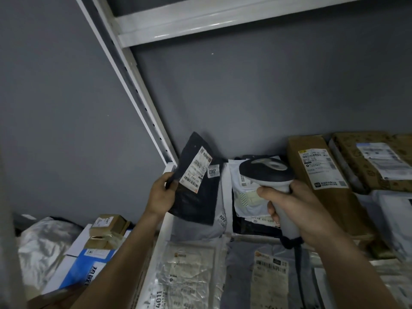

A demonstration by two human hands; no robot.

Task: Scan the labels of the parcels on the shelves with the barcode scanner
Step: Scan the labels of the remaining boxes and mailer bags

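My left hand (161, 195) grips the left edge of a flat black parcel (196, 197) and holds it tilted up above the shelf, its white shipping label (195, 170) facing me. A small "2003" sticker (212, 172) sits beside the label. My right hand (292, 206) grips the handle of a white and dark barcode scanner (267, 172), whose head points left toward the black parcel. The scanner's dark cable (297, 253) hangs below my hand.
More parcels lie on the white shelf (165, 233): a white bag (245, 192) behind the scanner, a brown carton (321, 175), a patterned box (374, 159), and plastic mailers (189, 275) in front. Left of the upright post (136, 85) are small cartons (109, 226) and a blue-white box (84, 264).
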